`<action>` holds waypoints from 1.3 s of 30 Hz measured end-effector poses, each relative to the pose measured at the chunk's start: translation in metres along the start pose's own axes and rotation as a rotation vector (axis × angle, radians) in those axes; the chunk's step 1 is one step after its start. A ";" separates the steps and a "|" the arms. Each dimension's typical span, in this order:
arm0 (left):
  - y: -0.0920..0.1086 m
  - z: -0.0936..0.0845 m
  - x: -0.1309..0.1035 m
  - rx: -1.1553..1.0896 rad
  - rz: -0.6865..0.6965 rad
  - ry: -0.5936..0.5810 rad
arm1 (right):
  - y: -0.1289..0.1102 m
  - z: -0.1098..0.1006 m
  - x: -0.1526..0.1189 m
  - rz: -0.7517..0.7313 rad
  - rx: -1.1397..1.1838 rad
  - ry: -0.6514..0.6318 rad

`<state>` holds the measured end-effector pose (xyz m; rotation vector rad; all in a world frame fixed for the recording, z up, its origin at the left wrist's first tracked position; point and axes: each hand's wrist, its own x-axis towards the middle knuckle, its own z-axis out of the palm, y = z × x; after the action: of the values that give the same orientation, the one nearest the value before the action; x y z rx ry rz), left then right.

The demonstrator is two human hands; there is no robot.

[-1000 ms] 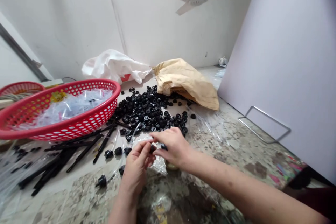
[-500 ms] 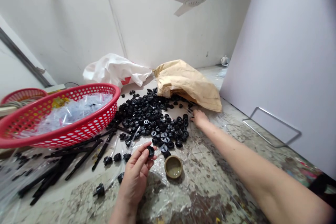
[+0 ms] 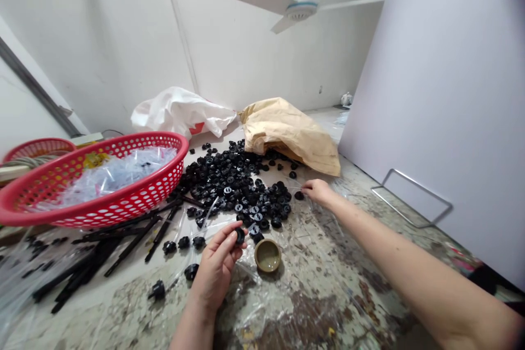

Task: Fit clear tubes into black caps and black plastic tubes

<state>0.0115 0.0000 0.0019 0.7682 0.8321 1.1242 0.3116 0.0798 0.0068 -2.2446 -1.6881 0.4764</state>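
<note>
My left hand [image 3: 219,262] is closed, pinching a round black plastic cap [image 3: 240,236] between thumb and fingers, its hollow side showing. Just right of it stands a small round bowl [image 3: 268,256] with clear liquid inside. Farther out, my right hand [image 3: 320,192] has its fingertips pinched together at a thin clear plastic tube [image 3: 294,187] lying over the table. A loose black cap [image 3: 299,196] sits by those fingertips. Between and beyond both hands spreads a large heap of similar black caps [image 3: 229,175].
A red perforated basket [image 3: 123,213] full of clear plastic pieces stands left, with black rods [image 3: 94,268] beside it. Behind the heap lie a brown paper bag [image 3: 291,131] and a white bag [image 3: 176,109]. A pale panel with a wire handle [image 3: 414,197] borders the right side.
My right hand has drawn slightly back toward me from the paper bag's edge, and a loose black cap now shows by its fingertips. My left hand keeps its cap in nearly the same place.
</note>
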 end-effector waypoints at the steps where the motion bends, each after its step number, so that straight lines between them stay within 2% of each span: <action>1: 0.000 0.000 0.000 -0.003 0.001 -0.006 | -0.001 -0.004 -0.006 -0.002 0.019 0.030; 5: -0.001 -0.001 0.000 -0.025 -0.005 -0.053 | -0.012 -0.017 -0.042 -0.056 0.130 0.067; 10: -0.001 0.000 -0.001 -0.080 -0.013 -0.073 | -0.038 -0.013 -0.103 -0.263 0.313 -0.096; 12: -0.001 0.001 -0.002 -0.094 -0.016 -0.071 | -0.047 -0.008 -0.121 -0.399 0.277 -0.124; 15: -0.001 0.002 -0.003 -0.097 -0.014 -0.076 | -0.056 0.003 -0.137 -0.561 0.039 -0.067; 19: -0.002 0.002 -0.003 -0.096 -0.010 -0.096 | -0.061 0.016 -0.147 -0.665 -0.310 0.103; 24: -0.003 0.003 -0.003 -0.067 -0.022 -0.109 | -0.064 0.032 -0.150 -0.754 -0.408 0.200; 28: -0.004 0.005 -0.005 -0.094 -0.026 -0.100 | -0.065 0.034 -0.150 -0.699 -0.234 0.180; 31: -0.004 0.006 -0.005 -0.130 -0.039 -0.110 | -0.069 0.021 -0.152 -0.605 0.125 0.139; 34: -0.005 0.007 -0.005 -0.179 -0.045 -0.120 | -0.076 0.005 -0.155 -0.610 0.397 0.119; 36: -0.005 0.008 -0.006 -0.206 -0.049 -0.126 | -0.083 -0.003 -0.156 -0.652 0.430 0.125; 39: -0.006 0.008 -0.006 -0.226 -0.059 -0.128 | -0.090 -0.005 -0.155 -0.692 0.339 0.160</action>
<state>0.0203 -0.0084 0.0017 0.6163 0.6049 1.0833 0.1958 -0.0450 0.0633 -1.3148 -1.9689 0.3589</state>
